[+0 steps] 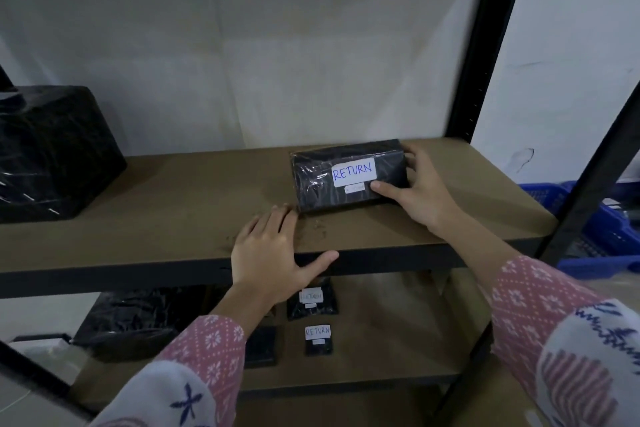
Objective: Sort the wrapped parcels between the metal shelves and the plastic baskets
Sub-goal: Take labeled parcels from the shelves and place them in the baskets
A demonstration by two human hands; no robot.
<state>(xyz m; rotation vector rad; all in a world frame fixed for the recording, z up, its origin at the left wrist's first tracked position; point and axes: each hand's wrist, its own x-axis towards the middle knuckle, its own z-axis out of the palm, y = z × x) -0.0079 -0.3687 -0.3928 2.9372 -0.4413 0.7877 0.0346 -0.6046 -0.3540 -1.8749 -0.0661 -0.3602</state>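
A black wrapped parcel (322, 173) with a white label reading RETURN lies on the brown upper shelf board (173, 204). My right hand (420, 189) grips its right end, thumb on the front, fingers behind. My left hand (268, 250) rests flat on the shelf's front edge, fingertips just short of the parcel's near left corner, thumb hooked over the rim. On the lower shelf (381, 340) lie two small black parcels with RETURN labels, the farther parcel (311, 302) and the nearer parcel (318, 340).
A large black wrapped parcel (52, 152) stands at the upper shelf's left. Another bulky black parcel (131, 322) and a small dark one (259, 345) lie below. Black metal uprights (485, 45) frame the shelf. Blue plastic baskets (609, 225) sit to the right.
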